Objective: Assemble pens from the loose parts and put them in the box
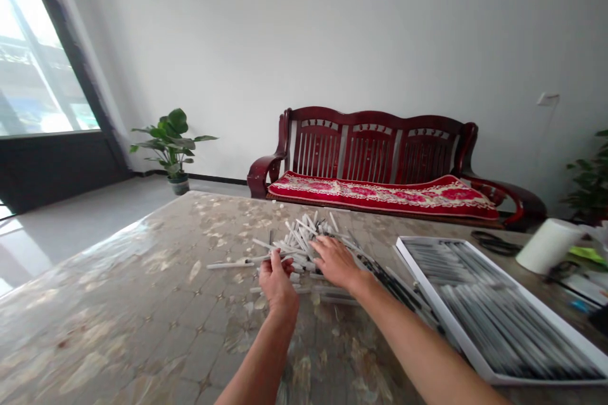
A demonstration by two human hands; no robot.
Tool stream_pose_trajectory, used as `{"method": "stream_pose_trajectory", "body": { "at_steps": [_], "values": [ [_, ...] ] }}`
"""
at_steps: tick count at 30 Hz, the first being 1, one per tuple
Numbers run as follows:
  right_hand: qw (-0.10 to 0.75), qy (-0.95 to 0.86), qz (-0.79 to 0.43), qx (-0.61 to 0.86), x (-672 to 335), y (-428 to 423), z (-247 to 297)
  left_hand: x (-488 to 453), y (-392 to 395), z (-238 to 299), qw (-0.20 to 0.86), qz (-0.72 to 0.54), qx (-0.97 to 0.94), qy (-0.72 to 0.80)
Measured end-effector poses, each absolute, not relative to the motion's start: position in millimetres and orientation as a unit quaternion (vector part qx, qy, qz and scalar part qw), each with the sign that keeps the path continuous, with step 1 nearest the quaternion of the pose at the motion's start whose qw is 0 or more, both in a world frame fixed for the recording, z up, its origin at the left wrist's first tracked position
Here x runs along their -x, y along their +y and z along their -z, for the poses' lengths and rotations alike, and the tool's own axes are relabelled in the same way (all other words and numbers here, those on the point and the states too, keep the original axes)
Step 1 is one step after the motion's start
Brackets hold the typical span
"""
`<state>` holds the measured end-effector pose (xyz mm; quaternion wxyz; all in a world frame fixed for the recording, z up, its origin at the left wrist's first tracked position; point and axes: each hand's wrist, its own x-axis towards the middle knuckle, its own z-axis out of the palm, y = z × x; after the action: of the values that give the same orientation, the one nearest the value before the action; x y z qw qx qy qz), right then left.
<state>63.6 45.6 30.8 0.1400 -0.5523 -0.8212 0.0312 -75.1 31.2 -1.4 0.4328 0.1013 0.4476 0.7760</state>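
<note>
A loose heap of thin white tubes (300,237), pen-like in shape, lies on the table. My left hand (278,281) is at the heap's near left side, its thumb and fingers closed in a pinch. One long white tube (228,265) sticks out leftward from that pinch. My right hand (337,261) rests over the heap's right part, palm down and fingers stretched out, touching the tubes. Dark, slim sticks (387,278) lie to the right of it, partly under my forearm. Just what is beneath the right fingers is hidden.
A shallow white box (430,297) with rows of grey and dark pen-like sticks stands at the right. Beyond it are a white paper roll (546,247) and a black coiled item (496,243). A red wooden bench (373,145) is behind the patterned table (156,304).
</note>
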Motion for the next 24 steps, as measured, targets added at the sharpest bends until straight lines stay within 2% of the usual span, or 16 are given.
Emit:
{"method": "stream_pose_trajectory", "body": {
  "at_steps": [5,12,15,18,24],
  "values": [
    [0.108,-0.848,-0.090,0.511,-47.5,64.9,-17.6,72.8,27.2,4.8,0.433,-0.765,-0.134,0.457],
    [0.167,-0.868,-0.117,0.452,-78.1,38.7,-12.3,69.4,28.8,6.0,0.441,-0.759,-0.143,0.457],
    [0.190,-0.822,-0.092,0.529,-83.1,48.0,-15.2,64.7,28.2,6.7,0.457,-0.749,-0.158,0.454],
    [0.173,-0.750,-0.045,0.637,-77.3,71.5,-14.4,60.8,26.8,8.8,0.469,-0.740,-0.166,0.453],
    [0.144,-0.742,-0.034,0.654,-57.3,96.9,-5.3,56.8,24.8,13.9,0.477,-0.728,-0.188,0.456]
  ]
}}
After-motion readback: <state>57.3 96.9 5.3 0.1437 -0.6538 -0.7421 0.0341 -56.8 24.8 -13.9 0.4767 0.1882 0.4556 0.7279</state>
